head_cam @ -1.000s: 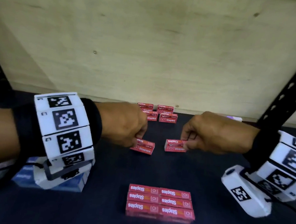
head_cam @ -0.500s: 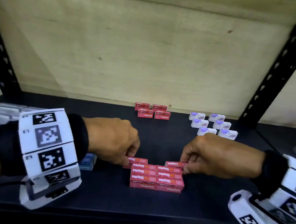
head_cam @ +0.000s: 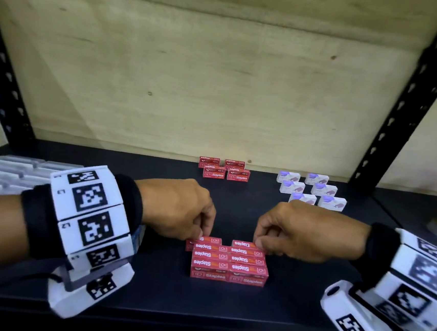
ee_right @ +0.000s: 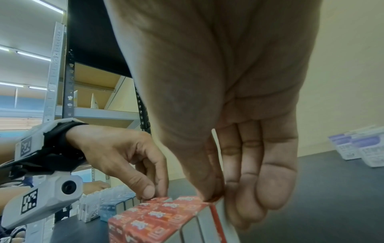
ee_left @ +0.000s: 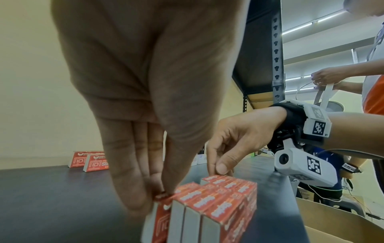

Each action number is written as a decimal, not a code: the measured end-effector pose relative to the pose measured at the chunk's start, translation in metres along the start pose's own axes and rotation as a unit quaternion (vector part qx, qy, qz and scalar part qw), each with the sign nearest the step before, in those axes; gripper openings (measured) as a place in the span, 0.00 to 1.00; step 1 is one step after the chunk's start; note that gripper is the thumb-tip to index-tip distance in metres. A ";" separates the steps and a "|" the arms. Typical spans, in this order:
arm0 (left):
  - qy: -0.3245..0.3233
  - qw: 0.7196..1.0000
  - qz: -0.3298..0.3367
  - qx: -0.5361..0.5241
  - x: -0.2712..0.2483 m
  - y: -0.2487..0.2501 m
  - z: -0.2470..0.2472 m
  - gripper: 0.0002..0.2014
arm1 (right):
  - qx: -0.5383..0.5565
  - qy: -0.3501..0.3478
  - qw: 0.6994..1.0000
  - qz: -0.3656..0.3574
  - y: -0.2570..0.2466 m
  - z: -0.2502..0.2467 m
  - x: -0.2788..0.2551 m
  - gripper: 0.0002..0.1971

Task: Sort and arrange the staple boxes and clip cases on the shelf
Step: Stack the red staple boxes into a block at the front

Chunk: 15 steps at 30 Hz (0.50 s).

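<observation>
Beyond head view, another person (ee_left: 353, 77) handles straps.

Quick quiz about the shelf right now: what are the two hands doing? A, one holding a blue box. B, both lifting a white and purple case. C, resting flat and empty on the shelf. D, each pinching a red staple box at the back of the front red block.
D: the left hand pinches one red staple box and the right hand another, both at the back edge of the front red block.
</observation>
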<state>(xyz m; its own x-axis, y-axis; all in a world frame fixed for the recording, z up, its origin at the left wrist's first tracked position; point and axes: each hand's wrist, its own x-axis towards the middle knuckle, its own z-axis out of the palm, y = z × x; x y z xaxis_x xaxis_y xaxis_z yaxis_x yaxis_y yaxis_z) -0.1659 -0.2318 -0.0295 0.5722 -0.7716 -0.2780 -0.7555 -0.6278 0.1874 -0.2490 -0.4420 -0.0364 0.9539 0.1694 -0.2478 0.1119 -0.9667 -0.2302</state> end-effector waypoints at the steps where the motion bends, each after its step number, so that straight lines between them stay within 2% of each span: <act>1: 0.002 1.000 0.002 -0.003 0.002 0.001 0.001 0.06 | -0.002 -0.001 1.000 -0.003 -0.002 0.000 0.001 0.06; 9: -0.003 1.000 -0.009 0.007 0.007 0.007 -0.005 0.05 | -0.029 -0.026 0.999 -0.012 -0.005 -0.008 0.013 0.10; 15: 0.044 0.996 -0.043 0.066 0.028 -0.002 -0.024 0.08 | -0.081 0.014 0.997 0.003 0.009 -0.036 0.042 0.07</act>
<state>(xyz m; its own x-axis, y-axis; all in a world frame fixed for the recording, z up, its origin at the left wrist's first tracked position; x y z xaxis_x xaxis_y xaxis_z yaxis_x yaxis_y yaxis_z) -0.1409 -0.2545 -0.0153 0.6582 -0.7247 -0.2039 -0.7343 -0.6778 0.0387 -0.1982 -0.4503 -0.0153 0.9617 0.1602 -0.2224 0.1472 -0.9863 -0.0739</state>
